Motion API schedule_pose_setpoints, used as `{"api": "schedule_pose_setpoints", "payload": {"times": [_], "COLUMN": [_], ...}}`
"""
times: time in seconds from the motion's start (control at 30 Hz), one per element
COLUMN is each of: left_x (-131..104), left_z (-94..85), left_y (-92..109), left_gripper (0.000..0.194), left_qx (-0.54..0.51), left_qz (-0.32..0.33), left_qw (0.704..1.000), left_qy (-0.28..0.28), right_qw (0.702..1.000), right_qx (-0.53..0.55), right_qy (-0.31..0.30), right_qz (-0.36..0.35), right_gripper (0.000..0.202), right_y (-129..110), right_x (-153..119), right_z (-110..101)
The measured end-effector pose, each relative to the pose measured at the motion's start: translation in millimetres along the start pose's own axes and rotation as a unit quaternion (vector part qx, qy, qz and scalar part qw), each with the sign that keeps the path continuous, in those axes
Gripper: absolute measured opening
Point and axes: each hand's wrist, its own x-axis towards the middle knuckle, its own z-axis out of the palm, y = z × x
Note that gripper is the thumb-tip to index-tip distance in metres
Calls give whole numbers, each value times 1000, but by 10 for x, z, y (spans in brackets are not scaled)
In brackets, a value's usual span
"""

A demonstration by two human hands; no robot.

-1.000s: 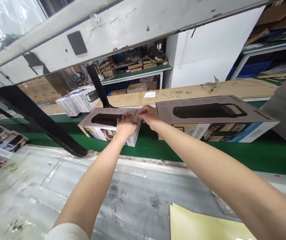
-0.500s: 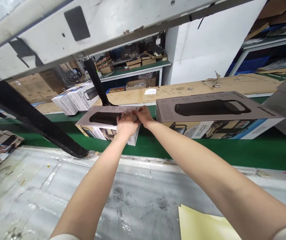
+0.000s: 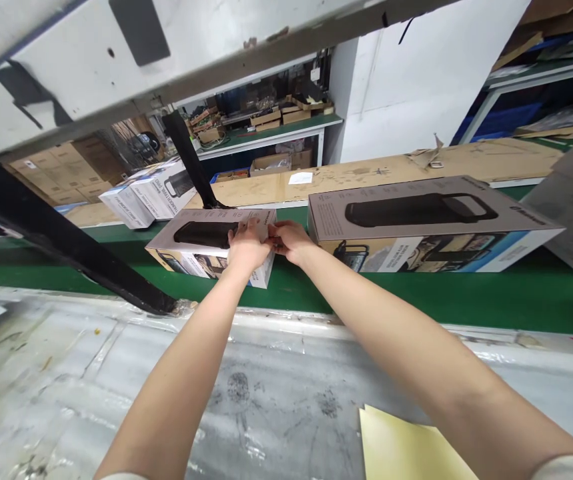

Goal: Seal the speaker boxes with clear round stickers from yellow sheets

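A: Item one, principal piece?

B: We enter one printed carton [image 3: 201, 233], lying on a green surface [image 3: 296, 293], left of the frame's centre. Top face: pale, with a dark speaker pictured. Near side: coloured photographs.

A: Hands, relative to it?

B: Left hand [image 3: 247, 251]: on the carton's top, toward its right end, fingers loosely spread. Right hand [image 3: 290, 241]: just right of it, at the carton's right end, fingers bent close together. We cannot tell whether they pinch anything. The two hands meet at that end, and most of the carton reaches leftward from them.

A: Neighbouring stock?

B: One larger carton [image 3: 416, 217], similar print, right of centre, apart from the first, with the right hand near its left end. White cartons [image 3: 163, 193], upper left, behind the first. One slanting black post [image 3: 91, 257], left.

A: Remaining lots?

B: We count yellow sheets [image 3: 406, 443] at the bottom, right of centre, and one white slip [image 3: 301, 178] upon a brown cardboard strip [image 3: 366, 175], above centre.
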Motion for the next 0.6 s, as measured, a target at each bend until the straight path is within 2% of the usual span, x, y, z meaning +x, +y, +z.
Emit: {"api": "schedule_pose_setpoints", "payload": {"times": [0.1, 0.2, 0.27, 0.37, 0.43, 0.53, 0.6], "left_x": [10, 12, 8, -2, -7, -10, -4], "left_z": [13, 24, 26, 18, 4, -31, -56], "left_y": [-36, -65, -79, -95, -99, -91, -86], "left_gripper": [50, 52, 56, 62, 60, 47, 41], "left_qx": [3, 11, 16, 31, 51, 82, 93], "left_qz": [8, 17, 31, 50, 62, 81, 84], "left_qw": [1000, 1000, 999, 998, 997, 993, 992], "left_qy": [10, 19, 20, 8, -2, -10, -13], "right_qw": [999, 999, 1000, 998, 993, 983, 980], "right_qx": [14, 14, 10, -8, -34, -80, -108], "right_qy": [37, 40, 15, -41, -76, -113, -122], "right_qz": [-34, -28, 0, 53, 86, 117, 113], "right_gripper": [15, 7, 9, 24, 34, 46, 46], "right_y": [69, 132, 158, 165, 158, 147, 132], "right_x": [-12, 12, 48, 85, 49, -148, -376], "right_z": [54, 78, 75, 60, 61, 42, -62]}}
